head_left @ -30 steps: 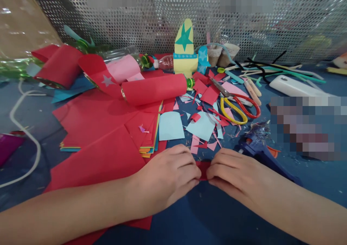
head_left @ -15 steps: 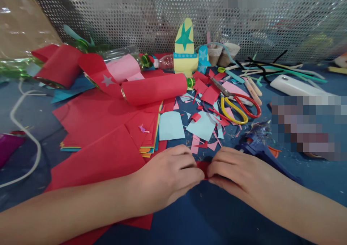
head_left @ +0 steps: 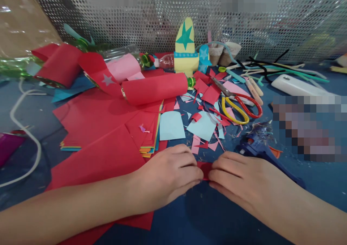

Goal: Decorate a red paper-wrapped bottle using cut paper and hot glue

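Note:
Between my hands, low in the middle of the view, lies a small red paper strip [head_left: 204, 170], mostly hidden by the fingers. My left hand [head_left: 173, 176] is closed on its left end, fingertips pressed together. From the other side my right hand [head_left: 235, 178] pinches the right end, its fingers bunched. Just beyond them are two pale blue paper pieces [head_left: 172, 125] and pink and red scraps [head_left: 195, 143]. Large red paper sheets [head_left: 97, 158] spread under and beside my left forearm. A blue glue gun [head_left: 255, 147] rests past my right hand.
Scissors [head_left: 235, 100] with red and yellow handles lie on the scraps. A red paper-wrapped bottle [head_left: 155, 88] and a yellow rocket-shaped craft [head_left: 185, 58] stand further back. Pipe cleaners [head_left: 287, 71] lie at the back right before a perforated metal screen [head_left: 162, 17]. A white cord [head_left: 29, 140] curves at left.
My right hand has shifted very slightly, and a little more of the red strip shows between the hands. My left hand stays almost in place.

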Demonstrator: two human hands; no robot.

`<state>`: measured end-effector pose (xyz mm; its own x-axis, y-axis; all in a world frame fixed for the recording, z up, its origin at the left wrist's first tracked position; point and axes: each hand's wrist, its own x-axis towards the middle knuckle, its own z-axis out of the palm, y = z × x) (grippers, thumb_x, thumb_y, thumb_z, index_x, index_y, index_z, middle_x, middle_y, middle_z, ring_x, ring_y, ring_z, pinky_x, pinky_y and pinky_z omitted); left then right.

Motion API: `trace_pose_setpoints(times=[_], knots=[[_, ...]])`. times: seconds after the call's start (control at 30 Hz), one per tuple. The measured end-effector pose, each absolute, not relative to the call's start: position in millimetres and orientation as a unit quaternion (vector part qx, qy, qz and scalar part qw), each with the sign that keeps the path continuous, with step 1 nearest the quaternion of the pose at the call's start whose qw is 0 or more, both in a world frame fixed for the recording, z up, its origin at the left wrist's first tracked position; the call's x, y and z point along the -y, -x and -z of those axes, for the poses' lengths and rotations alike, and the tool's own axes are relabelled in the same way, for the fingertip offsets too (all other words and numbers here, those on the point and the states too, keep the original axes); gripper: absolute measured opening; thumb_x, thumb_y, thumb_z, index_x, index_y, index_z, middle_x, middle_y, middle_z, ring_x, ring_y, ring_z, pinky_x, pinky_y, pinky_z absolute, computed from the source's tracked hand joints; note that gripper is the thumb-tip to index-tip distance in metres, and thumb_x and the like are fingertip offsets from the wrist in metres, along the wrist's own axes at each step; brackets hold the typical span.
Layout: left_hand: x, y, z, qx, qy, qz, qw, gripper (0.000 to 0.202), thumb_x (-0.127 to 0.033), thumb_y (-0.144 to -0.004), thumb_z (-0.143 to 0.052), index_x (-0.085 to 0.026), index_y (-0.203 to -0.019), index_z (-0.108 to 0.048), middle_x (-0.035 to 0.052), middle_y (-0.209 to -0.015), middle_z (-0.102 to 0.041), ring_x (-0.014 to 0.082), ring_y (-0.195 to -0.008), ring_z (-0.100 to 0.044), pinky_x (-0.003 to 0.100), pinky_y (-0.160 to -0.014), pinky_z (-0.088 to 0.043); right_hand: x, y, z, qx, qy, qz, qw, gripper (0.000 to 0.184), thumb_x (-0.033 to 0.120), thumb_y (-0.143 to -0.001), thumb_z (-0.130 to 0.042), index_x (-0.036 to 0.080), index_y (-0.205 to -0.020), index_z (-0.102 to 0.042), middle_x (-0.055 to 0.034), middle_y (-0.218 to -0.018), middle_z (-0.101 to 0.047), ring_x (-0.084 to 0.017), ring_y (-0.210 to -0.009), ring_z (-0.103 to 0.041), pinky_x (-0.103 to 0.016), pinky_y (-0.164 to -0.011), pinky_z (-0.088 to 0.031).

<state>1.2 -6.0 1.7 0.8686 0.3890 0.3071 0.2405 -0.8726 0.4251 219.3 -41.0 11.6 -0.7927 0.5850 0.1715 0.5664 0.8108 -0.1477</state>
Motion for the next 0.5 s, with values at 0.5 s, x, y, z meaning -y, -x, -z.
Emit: trace_pose_setpoints(times=[0.5], knots=[[4.6, -3.0, -1.7, -0.147, -0.947, -0.215, 0.19, 0.016, -0.013, -0.092, -0.049, -0.011, -0.089, -0.065, 0.0031, -0.081, -0.069, 0.0159, -0.076, -0.054, 0.031, -0.078, -0.047, 41.7, -218.2, -16.4, 0.952, 0.288, 0.01, 0.106, 0.03, 0.008, -0.092, -0.038, 0.019, -0.083, -0.064, -0.0018, -0.072, -0.062, -0.013, -0.064, -0.056, -0.025, -0.056, -0.046]])
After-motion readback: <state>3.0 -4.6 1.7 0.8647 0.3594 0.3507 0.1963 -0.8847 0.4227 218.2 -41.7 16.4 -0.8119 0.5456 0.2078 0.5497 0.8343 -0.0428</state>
